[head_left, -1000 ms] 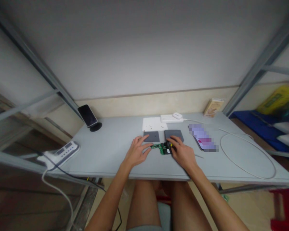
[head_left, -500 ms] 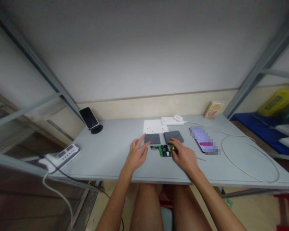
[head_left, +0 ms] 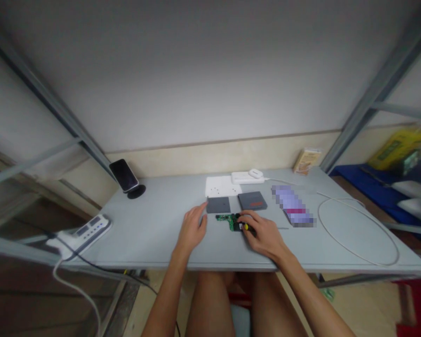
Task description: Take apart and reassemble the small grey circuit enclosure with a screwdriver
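Note:
A small green circuit board (head_left: 225, 218) lies on the grey table (head_left: 154, 224) in front of me. My right hand (head_left: 263, 234) rests at the board's right end, its fingers pinched around a small yellow-tipped tool (head_left: 246, 227). Palm down on the table just left of the board is my left hand (head_left: 192, 229), fingers loosely apart and holding nothing. Two dark grey square plates (head_left: 218, 205) (head_left: 252, 201) lie just beyond the board. A white plate (head_left: 222, 186) sits behind them.
A phone (head_left: 293, 206) lies right of the plates, beside a looped white cable (head_left: 354, 224). At the back stand a white charger block (head_left: 247, 177), a small box (head_left: 307, 161) and a phone on a stand (head_left: 124, 175). A power strip (head_left: 80, 230) sits at the left edge.
My left hand drew back from the left grey plate and the board toward me. My right hand slid off the right grey plate to the board's right end.

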`<state>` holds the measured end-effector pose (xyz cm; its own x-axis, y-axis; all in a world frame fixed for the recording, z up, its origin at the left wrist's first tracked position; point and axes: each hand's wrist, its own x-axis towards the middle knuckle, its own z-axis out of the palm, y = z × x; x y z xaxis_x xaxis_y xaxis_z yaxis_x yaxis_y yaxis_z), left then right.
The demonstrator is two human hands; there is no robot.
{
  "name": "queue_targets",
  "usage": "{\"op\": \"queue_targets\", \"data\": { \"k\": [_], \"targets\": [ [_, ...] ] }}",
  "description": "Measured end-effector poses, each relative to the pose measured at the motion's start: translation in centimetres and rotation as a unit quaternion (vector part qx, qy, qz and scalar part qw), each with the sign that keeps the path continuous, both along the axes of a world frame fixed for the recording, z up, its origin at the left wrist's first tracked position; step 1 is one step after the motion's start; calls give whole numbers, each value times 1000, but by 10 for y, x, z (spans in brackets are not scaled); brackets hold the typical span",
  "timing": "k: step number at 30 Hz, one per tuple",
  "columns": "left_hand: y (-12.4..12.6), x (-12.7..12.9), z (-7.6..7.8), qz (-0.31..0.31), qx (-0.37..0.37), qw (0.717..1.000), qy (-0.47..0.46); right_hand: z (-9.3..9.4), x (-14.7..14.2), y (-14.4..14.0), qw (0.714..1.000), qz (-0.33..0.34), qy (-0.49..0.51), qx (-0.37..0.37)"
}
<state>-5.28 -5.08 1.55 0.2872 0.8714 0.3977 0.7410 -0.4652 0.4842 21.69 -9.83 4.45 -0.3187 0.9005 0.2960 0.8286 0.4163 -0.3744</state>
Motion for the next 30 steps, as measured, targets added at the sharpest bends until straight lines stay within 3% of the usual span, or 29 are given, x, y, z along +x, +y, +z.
{"op": "queue_targets", "data": {
  "k": [5, 12, 20, 24, 30],
  "targets": [
    [-3, 2, 4, 2, -9, 1000, 25, 7, -2, -1, 998, 13, -12, -57],
    [-1, 2, 1, 20, -6, 1000, 5, 6, -2, -1, 997, 15, 21, -76],
    [2, 3, -4, 43, -3, 999, -17, 4, -1, 1, 996, 38, 27, -76],
    [9, 6, -6, 90, -11, 995, -37, 1, 1, 1, 995, 55, 51, -60],
    [12, 9, -4, 117, -34, 991, 52, -3, 1, 4, 991, 53, 122, -15]
  ]
}}
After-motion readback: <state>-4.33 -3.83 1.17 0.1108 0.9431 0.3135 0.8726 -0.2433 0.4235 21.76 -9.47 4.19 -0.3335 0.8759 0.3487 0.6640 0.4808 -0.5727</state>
